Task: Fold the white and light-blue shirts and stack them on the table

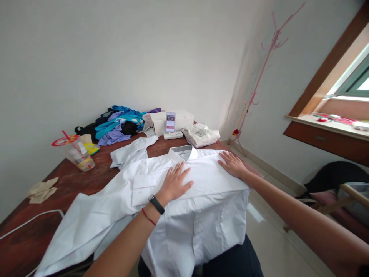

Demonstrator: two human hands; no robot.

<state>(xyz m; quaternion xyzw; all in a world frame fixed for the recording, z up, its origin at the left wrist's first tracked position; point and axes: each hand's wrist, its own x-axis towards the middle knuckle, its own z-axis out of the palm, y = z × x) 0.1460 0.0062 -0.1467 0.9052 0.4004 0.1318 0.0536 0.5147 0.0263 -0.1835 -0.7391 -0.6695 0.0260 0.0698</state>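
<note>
A white collared shirt (pixel 198 215) lies spread over the near corner of a dark wooden table (pixel 75 181), its lower part hanging off the edge. My left hand (pixel 174 182) rests flat on the chest of the shirt beside the pocket, fingers apart; a black band and a red string are on the wrist. My right hand (pixel 232 163) lies flat on the shirt's right shoulder, close to the collar (pixel 183 153). One sleeve (pixel 131 152) stretches toward the far left. Neither hand grips anything.
A plastic cup with a red lid and straw (pixel 77 152), a pile of blue and purple clothes (pixel 119 125), a white box (pixel 173 121) and a folded white garment (pixel 201 134) sit on the table. A pink coat stand (pixel 259 80) stands in the corner. A white cable (pixel 31 219) crosses the near left.
</note>
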